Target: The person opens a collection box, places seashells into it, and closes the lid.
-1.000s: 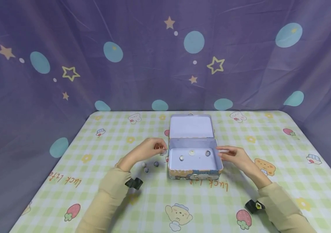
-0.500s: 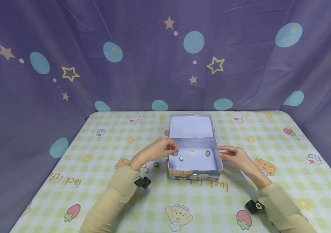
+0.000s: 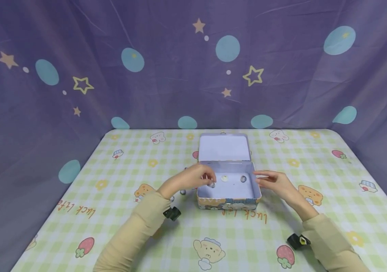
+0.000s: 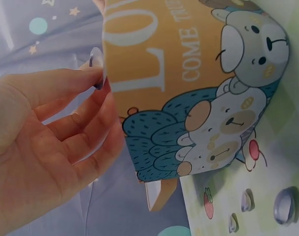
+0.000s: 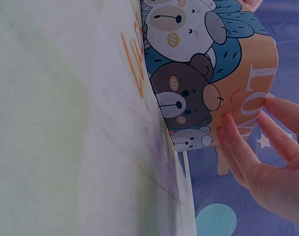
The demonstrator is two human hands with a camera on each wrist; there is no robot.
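Note:
My left hand (image 3: 193, 178) reaches over the left wall of an open tin box (image 3: 227, 204). Between its thumb and finger it pinches a small translucent glass gem (image 4: 96, 60), right by the tin's rim. Two similar pieces lie on the tin floor, a pale gem (image 3: 224, 178) and a darker gem (image 3: 243, 179). At the tin's right wall is my right hand (image 3: 276, 185), its extended fingers (image 5: 236, 139) touching the printed outside near the rim.
Left of the tin, several loose gems lie on the checked tablecloth (image 3: 118, 181), among them a grey gem (image 3: 183, 192). The tin's lid (image 3: 224, 147) leans back, raised. A purple curtain (image 3: 166, 98) hangs behind the table.
My left hand has moved right with the gem, from the cloth beside the tin to above its inside. The right hand has stayed at the right wall.

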